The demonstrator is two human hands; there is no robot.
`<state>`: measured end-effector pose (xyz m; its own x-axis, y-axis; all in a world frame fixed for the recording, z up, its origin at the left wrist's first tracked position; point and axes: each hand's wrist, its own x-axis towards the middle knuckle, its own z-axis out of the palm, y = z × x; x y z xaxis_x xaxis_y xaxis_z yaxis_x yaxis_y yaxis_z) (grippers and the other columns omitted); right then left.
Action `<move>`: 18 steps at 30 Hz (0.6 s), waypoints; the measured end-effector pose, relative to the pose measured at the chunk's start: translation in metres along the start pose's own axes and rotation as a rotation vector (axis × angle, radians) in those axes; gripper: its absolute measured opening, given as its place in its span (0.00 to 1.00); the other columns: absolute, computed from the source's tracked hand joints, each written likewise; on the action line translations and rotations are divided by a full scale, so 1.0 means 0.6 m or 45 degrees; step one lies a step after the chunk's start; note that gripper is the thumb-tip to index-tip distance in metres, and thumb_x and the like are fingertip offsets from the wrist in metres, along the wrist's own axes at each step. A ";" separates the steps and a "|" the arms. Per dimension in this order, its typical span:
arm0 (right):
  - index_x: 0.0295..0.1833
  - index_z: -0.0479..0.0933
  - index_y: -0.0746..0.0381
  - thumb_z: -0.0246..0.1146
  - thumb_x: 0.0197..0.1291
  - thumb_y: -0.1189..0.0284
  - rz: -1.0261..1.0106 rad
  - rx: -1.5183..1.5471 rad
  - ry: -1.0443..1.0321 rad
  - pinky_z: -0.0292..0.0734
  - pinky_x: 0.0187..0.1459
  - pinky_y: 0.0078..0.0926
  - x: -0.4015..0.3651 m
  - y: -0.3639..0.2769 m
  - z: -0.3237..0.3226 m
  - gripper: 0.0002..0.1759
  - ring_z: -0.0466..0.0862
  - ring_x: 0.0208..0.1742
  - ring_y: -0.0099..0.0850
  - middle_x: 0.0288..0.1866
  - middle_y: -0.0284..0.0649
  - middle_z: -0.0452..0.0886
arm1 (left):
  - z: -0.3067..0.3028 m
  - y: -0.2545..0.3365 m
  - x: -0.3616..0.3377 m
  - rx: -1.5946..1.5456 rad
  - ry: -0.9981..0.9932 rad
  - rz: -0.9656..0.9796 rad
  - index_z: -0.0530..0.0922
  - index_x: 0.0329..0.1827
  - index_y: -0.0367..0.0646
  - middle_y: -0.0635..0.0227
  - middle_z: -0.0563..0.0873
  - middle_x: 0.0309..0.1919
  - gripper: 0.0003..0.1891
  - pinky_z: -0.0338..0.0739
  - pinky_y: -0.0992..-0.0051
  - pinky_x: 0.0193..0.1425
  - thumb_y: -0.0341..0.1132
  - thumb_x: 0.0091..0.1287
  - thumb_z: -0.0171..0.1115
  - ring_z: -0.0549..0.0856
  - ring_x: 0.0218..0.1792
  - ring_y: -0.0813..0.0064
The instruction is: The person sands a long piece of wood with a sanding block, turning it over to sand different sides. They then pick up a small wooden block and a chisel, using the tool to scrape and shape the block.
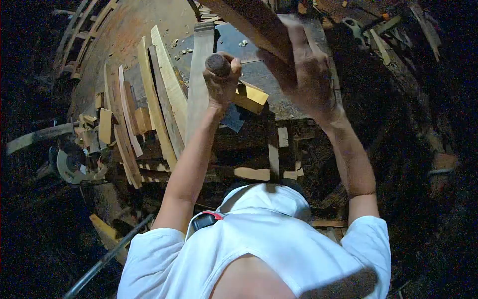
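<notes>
1. A dim, cluttered woodworking space fills the view, with a dark workbench (286, 102) in the upper middle and bare ground around it littered with offcuts.
2. The left hand (221, 79) is closed into a tight fist around a tool handle (218, 64). Only the handle's round, dark butt end shows above the knuckles; the rest of the tool is hidden.
3. The right hand (306, 79) is raised over the bench's far side, fingers stretched out along a dark board (254, 22). It is blurred, so I cannot tell whether it grips the board or only presses against it.
4. The dark board runs diagonally from the right hand up toward the top edge, above the bench.
5. A yellow block (251, 97) lies on the bench just beside the left hand, between the two wrists.
6. A pale plank (199, 84) runs past the left wrist. More planks (159, 104) lean in a fan to its left.
7. A circular saw (72, 167) sits low on the left, well apart from both hands.
8. The person's white shirt (259, 244) fills the bottom.
</notes>
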<state>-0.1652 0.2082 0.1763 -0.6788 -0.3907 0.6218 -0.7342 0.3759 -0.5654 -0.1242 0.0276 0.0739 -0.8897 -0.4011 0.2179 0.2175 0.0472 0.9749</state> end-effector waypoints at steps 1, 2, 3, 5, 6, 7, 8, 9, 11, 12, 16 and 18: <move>0.59 0.66 0.62 0.65 0.57 0.68 -0.005 -0.015 0.008 0.79 0.37 0.40 0.018 -0.032 -0.011 0.26 0.84 0.39 0.50 0.42 0.50 0.79 | 0.001 -0.002 0.000 0.152 0.043 0.129 0.76 0.29 0.39 0.76 0.76 0.19 0.06 0.72 0.80 0.28 0.30 0.62 0.63 0.76 0.23 0.84; 0.59 0.66 0.61 0.65 0.58 0.68 -0.185 0.024 0.032 0.79 0.36 0.41 0.031 -0.061 -0.020 0.26 0.84 0.39 0.50 0.42 0.50 0.80 | -0.003 -0.011 -0.001 -0.016 0.072 0.062 0.77 0.31 0.39 0.75 0.78 0.20 0.06 0.73 0.79 0.29 0.31 0.61 0.64 0.76 0.23 0.83; 0.60 0.66 0.61 0.65 0.59 0.67 -0.366 0.067 0.051 0.80 0.36 0.42 0.036 -0.078 -0.026 0.25 0.84 0.39 0.50 0.42 0.51 0.80 | -0.007 -0.020 -0.002 -0.024 0.068 0.075 0.77 0.31 0.39 0.75 0.78 0.20 0.06 0.73 0.79 0.29 0.31 0.61 0.64 0.76 0.23 0.83; 0.59 0.68 0.60 0.66 0.57 0.65 -0.201 -0.208 -0.494 0.80 0.34 0.40 0.022 -0.047 -0.011 0.25 0.84 0.37 0.49 0.38 0.51 0.82 | -0.011 -0.020 -0.004 -0.255 -0.093 0.205 0.78 0.31 0.38 0.73 0.80 0.21 0.05 0.74 0.77 0.30 0.31 0.60 0.64 0.78 0.24 0.82; 0.59 0.69 0.60 0.66 0.56 0.66 -0.219 -0.248 -0.451 0.80 0.34 0.40 0.026 -0.040 -0.010 0.25 0.84 0.36 0.49 0.37 0.51 0.82 | 0.009 -0.019 -0.010 -0.282 0.122 0.175 0.79 0.31 0.39 0.72 0.83 0.25 0.05 0.75 0.76 0.33 0.31 0.59 0.65 0.79 0.27 0.81; 0.58 0.69 0.60 0.67 0.56 0.66 -0.231 -0.288 -0.409 0.80 0.33 0.41 0.031 -0.033 -0.008 0.26 0.84 0.35 0.49 0.36 0.51 0.82 | 0.008 -0.012 -0.010 -0.287 0.119 0.180 0.79 0.31 0.39 0.72 0.83 0.25 0.05 0.75 0.76 0.33 0.31 0.59 0.65 0.79 0.27 0.81; 0.58 0.69 0.60 0.67 0.56 0.66 -0.251 -0.299 -0.406 0.80 0.33 0.41 0.043 -0.040 -0.017 0.26 0.84 0.35 0.49 0.36 0.51 0.82 | 0.006 -0.008 -0.002 0.017 0.078 0.301 0.80 0.32 0.41 0.72 0.84 0.26 0.04 0.75 0.75 0.34 0.31 0.58 0.65 0.80 0.28 0.81; 0.59 0.70 0.59 0.68 0.54 0.66 -0.286 -0.194 -0.270 0.80 0.33 0.41 0.052 -0.054 -0.030 0.26 0.84 0.35 0.49 0.36 0.51 0.82 | -0.002 -0.011 -0.004 0.329 0.044 0.397 0.80 0.32 0.42 0.72 0.84 0.27 0.04 0.76 0.74 0.35 0.32 0.57 0.65 0.81 0.29 0.80; 0.59 0.70 0.59 0.68 0.53 0.66 -0.294 -0.072 -0.148 0.80 0.33 0.41 0.040 -0.070 -0.032 0.27 0.84 0.34 0.48 0.36 0.50 0.82 | -0.019 -0.042 -0.007 0.614 0.020 0.504 0.80 0.34 0.44 0.70 0.84 0.28 0.05 0.75 0.74 0.36 0.32 0.57 0.66 0.81 0.30 0.78; 0.60 0.70 0.58 0.68 0.53 0.66 -0.328 -0.050 -0.166 0.81 0.33 0.41 0.037 -0.073 -0.030 0.28 0.84 0.34 0.48 0.36 0.50 0.82 | -0.020 -0.060 -0.005 0.114 0.040 0.248 0.79 0.34 0.43 0.69 0.83 0.27 0.05 0.75 0.74 0.36 0.32 0.57 0.65 0.81 0.29 0.78; 0.66 0.68 0.55 0.67 0.55 0.66 -0.205 -0.276 -0.521 0.81 0.33 0.41 0.014 -0.058 -0.015 0.32 0.84 0.32 0.48 0.34 0.49 0.81 | -0.023 -0.080 -0.001 0.409 -0.040 0.448 0.78 0.33 0.42 0.69 0.82 0.26 0.07 0.74 0.74 0.34 0.32 0.56 0.68 0.80 0.28 0.79; 0.67 0.67 0.55 0.67 0.55 0.66 -0.222 -0.339 -0.524 0.81 0.34 0.41 0.028 -0.061 -0.021 0.33 0.84 0.32 0.48 0.34 0.49 0.81 | -0.013 -0.071 0.000 -0.132 0.023 0.296 0.77 0.30 0.42 0.74 0.79 0.22 0.09 0.71 0.75 0.29 0.34 0.56 0.71 0.76 0.24 0.81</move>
<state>-0.1496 0.1985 0.2145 -0.5347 -0.7447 0.3994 -0.8446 0.4554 -0.2817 -0.1303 0.0184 0.0321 -0.8040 -0.4064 0.4341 0.4563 0.0465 0.8886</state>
